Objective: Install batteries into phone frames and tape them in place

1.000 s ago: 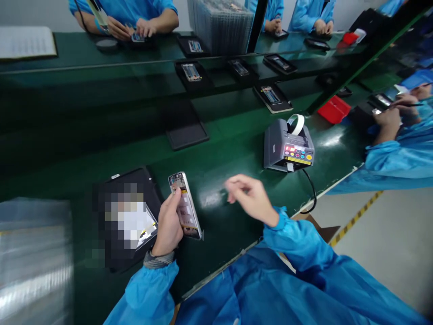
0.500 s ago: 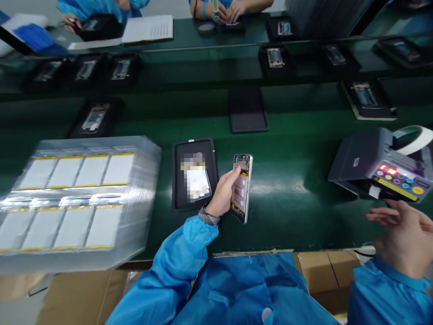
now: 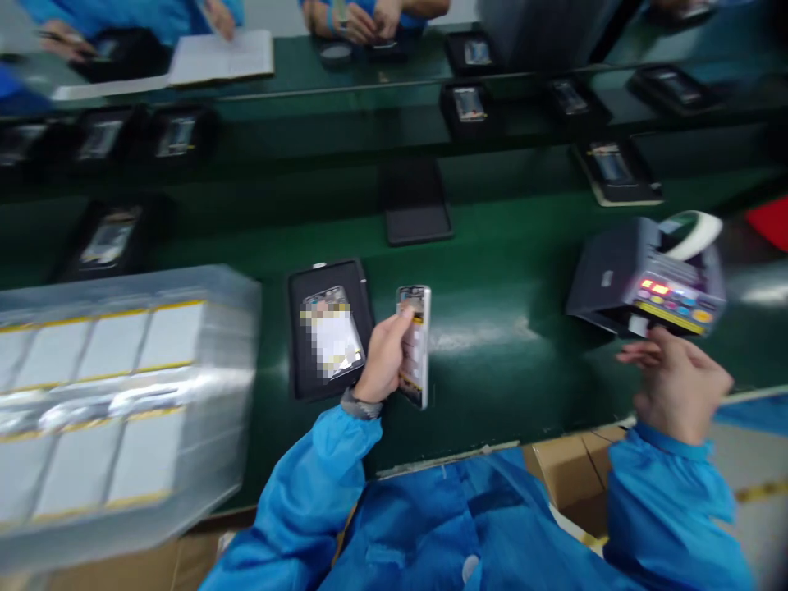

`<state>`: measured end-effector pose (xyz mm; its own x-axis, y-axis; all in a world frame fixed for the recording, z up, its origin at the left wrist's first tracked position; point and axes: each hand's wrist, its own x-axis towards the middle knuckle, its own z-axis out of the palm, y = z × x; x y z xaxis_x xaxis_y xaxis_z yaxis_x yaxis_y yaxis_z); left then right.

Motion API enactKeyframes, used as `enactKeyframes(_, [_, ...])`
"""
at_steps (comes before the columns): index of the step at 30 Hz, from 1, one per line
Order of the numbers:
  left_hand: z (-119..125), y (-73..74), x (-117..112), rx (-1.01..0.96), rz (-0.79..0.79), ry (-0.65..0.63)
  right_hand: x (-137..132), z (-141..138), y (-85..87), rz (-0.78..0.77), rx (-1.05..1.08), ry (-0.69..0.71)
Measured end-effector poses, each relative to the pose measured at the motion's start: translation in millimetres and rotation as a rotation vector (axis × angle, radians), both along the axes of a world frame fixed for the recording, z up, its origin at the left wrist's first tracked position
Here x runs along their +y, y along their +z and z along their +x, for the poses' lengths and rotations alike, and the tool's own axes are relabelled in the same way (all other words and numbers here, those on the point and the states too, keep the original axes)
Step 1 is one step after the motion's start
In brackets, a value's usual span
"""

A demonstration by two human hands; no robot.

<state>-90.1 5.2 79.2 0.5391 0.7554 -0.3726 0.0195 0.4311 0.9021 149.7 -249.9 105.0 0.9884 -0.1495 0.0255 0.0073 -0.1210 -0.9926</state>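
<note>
My left hand (image 3: 382,359) is closed round an open phone frame (image 3: 414,345), holding it upright over the green bench. Just left of it lies a black tray (image 3: 297,345) with another phone part in it. My right hand (image 3: 674,379) reaches up to the front slot of the grey tape dispenser (image 3: 646,279), fingers loosely curled at the white tape end; the frame is blurred, so I cannot make out whether the fingers pinch the tape.
A tall stack of clear trays with white cells (image 3: 116,402) stands at the left. Several black trays with phone parts (image 3: 471,107) lie on the green belt (image 3: 505,246) behind. Other people's hands (image 3: 363,20) work at the far side. Cardboard boxes (image 3: 572,476) sit under the bench edge.
The view swung left, then back a little. My right hand moved away from the phone frame to the tape dispenser. My left hand kept hold of the phone frame.
</note>
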Motion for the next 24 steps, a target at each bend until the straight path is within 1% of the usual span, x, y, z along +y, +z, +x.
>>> enactKeyframes(2, [0.0,0.1,1.3,-0.004,-0.047,-0.020,-2.7,3.6,-1.3,0.042,0.028,0.034])
enactKeyframes(5, [1.8,0.8,4.4,0.017,-0.089,-0.001,-5.8,8.1,-4.1,0.079,0.027,0.082])
enactKeyframes(11, [4.7,4.5,4.9,0.026,-0.192,0.069,-4.0,8.0,-3.0,0.054,0.034,0.115])
enactKeyframes(12, [4.9,4.4,5.0,0.016,-0.200,0.063,-3.7,7.8,-2.5,0.050,0.042,0.120])
enactKeyframes(13, [4.9,3.9,5.1,0.003,-0.209,0.037,-3.7,7.7,-2.1,0.047,0.050,0.122])
enactKeyframes(17, [3.2,1.8,6.2,-0.043,-0.258,-0.145,-3.8,8.1,-0.9,0.038,0.074,0.114])
enactKeyframes(19, [1.7,1.5,5.9,-0.063,-0.258,-0.201,-3.2,8.1,0.3,0.034,0.077,0.110])
enactKeyframes(21, [0.5,1.5,4.9,-0.083,-0.236,-0.222,-2.2,7.6,2.4,0.019,0.080,0.104])
enactKeyframes(24, [-0.3,0.6,3.0,-0.114,-0.182,-0.208,-0.7,6.6,6.0,-0.016,0.089,0.085])
